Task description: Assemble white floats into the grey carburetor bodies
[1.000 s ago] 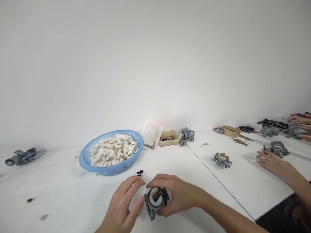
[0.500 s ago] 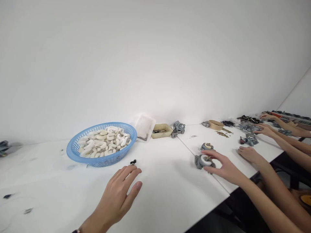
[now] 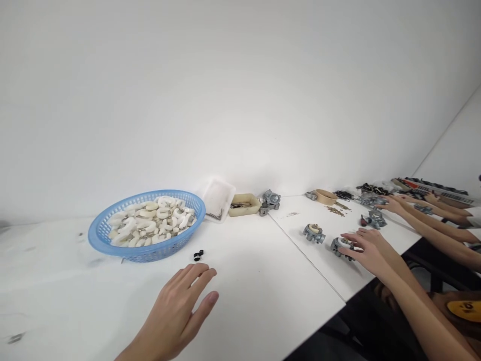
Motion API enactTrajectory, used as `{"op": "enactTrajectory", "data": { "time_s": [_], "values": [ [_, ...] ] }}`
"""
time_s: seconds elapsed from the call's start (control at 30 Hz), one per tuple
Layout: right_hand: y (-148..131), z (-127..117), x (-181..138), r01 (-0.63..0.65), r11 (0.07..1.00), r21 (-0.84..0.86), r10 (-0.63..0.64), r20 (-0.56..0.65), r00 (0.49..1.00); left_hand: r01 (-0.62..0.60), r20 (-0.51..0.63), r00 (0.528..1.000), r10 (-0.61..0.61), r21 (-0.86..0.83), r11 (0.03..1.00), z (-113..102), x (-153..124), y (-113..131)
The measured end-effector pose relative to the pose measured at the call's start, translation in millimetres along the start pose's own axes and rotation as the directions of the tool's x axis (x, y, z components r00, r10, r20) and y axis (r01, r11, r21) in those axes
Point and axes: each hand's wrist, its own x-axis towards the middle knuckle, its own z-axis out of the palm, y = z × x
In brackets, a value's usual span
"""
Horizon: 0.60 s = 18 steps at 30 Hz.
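Observation:
My left hand (image 3: 180,308) hovers open and flat over the white table (image 3: 255,281), fingers apart, holding nothing. A small black part (image 3: 198,255) lies just beyond its fingertips. My right hand (image 3: 363,253) is stretched far to the right onto the adjoining table, its fingers closed over a grey metal part with a white insert (image 3: 338,245). A similar grey part (image 3: 313,233) sits just to the left of it.
A blue basket (image 3: 98,241) of white curved pieces (image 3: 150,220) stands at the back left. Behind it are a clear tray (image 3: 218,198), a tan tray (image 3: 244,204) and another grey part (image 3: 269,199). Co-workers' hands (image 3: 391,204) work by a tan bowl (image 3: 326,196).
My right hand carried the grey part from in front of me to the right and onto the adjoining table. My left hand let go of it and stayed open. The camera turned right.

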Motion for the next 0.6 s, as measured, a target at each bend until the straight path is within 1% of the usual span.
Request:
{"op": "enactTrajectory", "data": {
  "time_s": [0.23,0.33,0.43,0.5,0.53,0.6],
  "values": [
    [-7.4,26.1,8.9,0.014,0.999,0.032,-0.013,-0.018,1.000,-0.008,0.025,1.000,0.008,-0.005,1.000,2.1,-0.7,1.5],
    [-11.5,31.1,9.4,0.015,0.999,0.037,-0.014,-0.021,1.000,-0.039,0.020,0.999,0.039,0.003,0.999,1.6,0.5,2.0],
    [-19.0,30.8,7.9,0.019,0.999,0.029,-0.018,-0.044,0.999,-0.067,0.011,0.998,0.067,0.011,0.998,-0.1,1.7,2.7],
    [-32.1,28.5,6.9,0.032,0.999,0.016,-0.031,-0.077,0.997,-0.071,0.006,0.997,0.071,0.013,0.997,-0.9,2.2,3.5],
    [-43.0,27.1,6.5,0.046,0.999,0.011,-0.045,-0.097,0.994,-0.073,0.006,0.997,0.073,0.012,0.997,-1.0,2.3,4.0],
    [-75.5,25.4,5.4,0.097,0.995,0.016,-0.094,-0.130,0.987,-0.081,0.010,0.997,0.081,0.005,0.997,-0.4,2.6,5.0]
  ]
}}
